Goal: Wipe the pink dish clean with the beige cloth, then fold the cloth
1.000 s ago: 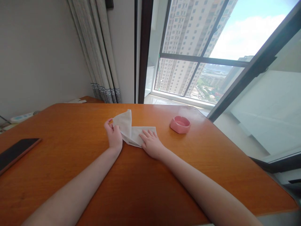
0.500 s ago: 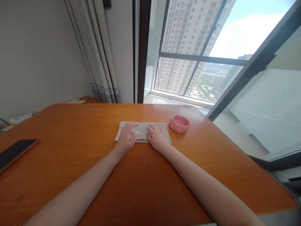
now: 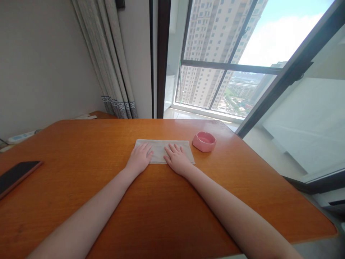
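Observation:
A pale grey folded cloth [image 3: 157,146] lies flat on the brown wooden table [image 3: 161,208], its long side running left to right. My left hand [image 3: 139,158] rests palm down on the cloth's left end, fingers stretched out. On the right half of the cloth, my right hand [image 3: 177,158] lies flat with its fingers spread. Neither hand grips anything. Just past the cloth's right end stands a pink, many-sided bowl [image 3: 204,142], apart from my right hand.
A dark phone [image 3: 18,174] lies at the table's left side. Beyond the far left edge is a white power strip [image 3: 23,136]. A grey curtain [image 3: 107,61] hangs behind the table, and a dark-framed glass door [image 3: 293,75] stands to the right.
My left hand has shifted slightly left and flattened onto the cloth. The right hand's fingers have spread a little. The cloth's near edge, slightly raised before, now lies flatter.

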The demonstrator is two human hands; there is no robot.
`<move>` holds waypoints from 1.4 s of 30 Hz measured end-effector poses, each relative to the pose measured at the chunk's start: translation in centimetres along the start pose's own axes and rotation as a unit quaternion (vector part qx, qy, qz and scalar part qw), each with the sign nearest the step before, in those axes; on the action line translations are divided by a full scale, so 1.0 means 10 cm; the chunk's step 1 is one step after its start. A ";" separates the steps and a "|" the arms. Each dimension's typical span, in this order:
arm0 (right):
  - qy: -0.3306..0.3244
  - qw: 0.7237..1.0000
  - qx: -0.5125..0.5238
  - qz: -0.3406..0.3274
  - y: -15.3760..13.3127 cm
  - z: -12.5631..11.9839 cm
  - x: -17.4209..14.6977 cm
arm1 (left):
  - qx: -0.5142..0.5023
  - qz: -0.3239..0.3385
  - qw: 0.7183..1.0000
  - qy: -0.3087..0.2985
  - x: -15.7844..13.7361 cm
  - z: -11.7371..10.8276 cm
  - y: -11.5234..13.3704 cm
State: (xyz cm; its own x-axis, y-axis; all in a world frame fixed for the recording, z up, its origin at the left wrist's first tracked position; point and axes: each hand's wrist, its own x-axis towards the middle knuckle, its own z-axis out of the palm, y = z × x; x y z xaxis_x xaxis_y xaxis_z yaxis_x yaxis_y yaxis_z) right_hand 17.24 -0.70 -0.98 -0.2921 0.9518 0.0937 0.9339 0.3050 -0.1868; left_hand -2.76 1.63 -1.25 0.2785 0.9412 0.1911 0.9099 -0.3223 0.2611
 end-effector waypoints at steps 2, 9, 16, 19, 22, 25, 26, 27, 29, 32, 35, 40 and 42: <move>0.012 1.000 0.015 -0.007 0.01 -0.01 0.00 | -0.012 -0.018 0.999 0.029 0.02 0.00 -0.06; 0.026 0.992 0.066 -0.108 -0.06 -0.02 -0.05 | -0.041 0.066 0.994 0.074 -0.01 0.02 -0.01; 0.055 0.978 0.121 -0.162 -0.07 -0.08 -0.04 | -0.084 0.087 0.989 0.083 -0.02 -0.10 0.10; 0.067 0.971 0.135 -0.185 -0.07 -0.09 -0.03 | -0.094 0.094 0.988 0.074 -0.04 -0.12 0.12; 0.073 0.969 0.129 -0.197 -0.08 -0.08 -0.02 | -0.118 0.152 0.980 0.054 -0.07 -0.13 0.18; 0.064 0.973 0.116 -0.191 -0.09 -0.09 -0.01 | -0.121 0.200 0.972 0.025 -0.09 -0.13 0.23; 0.060 0.974 0.111 -0.186 -0.09 -0.10 0.00 | -0.118 0.203 0.972 0.019 -0.10 -0.13 0.24; 0.056 0.976 0.105 -0.182 -0.09 -0.10 0.00 | -0.114 0.201 0.973 0.015 -0.10 -0.12 0.24; 0.050 0.979 0.089 -0.176 -0.08 -0.12 0.00 | -0.111 0.195 0.974 0.011 -0.10 -0.11 0.24; 0.048 0.984 0.046 -0.167 -0.08 -0.15 -0.01 | -0.106 0.195 0.975 0.006 -0.09 -0.10 0.22; 0.042 0.989 0.004 -0.142 -0.09 -0.17 -0.02 | -0.101 0.194 0.976 0.006 -0.09 -0.10 0.22; 0.035 0.993 -0.022 -0.109 -0.13 -0.16 -0.03 | -0.096 0.192 0.976 0.028 -0.10 -0.10 0.22; 0.041 0.992 -0.022 -0.121 -0.14 -0.15 -0.02 | -0.084 0.193 0.977 0.026 -0.09 -0.10 0.22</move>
State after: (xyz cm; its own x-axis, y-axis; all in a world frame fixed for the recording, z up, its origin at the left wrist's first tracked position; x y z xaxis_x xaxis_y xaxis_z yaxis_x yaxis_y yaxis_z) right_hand 16.37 -1.38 0.76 -0.4919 0.8450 0.2099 0.8476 0.5199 -0.1063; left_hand -1.31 -0.08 0.08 0.5711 0.7413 0.3527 0.6753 -0.6685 0.3116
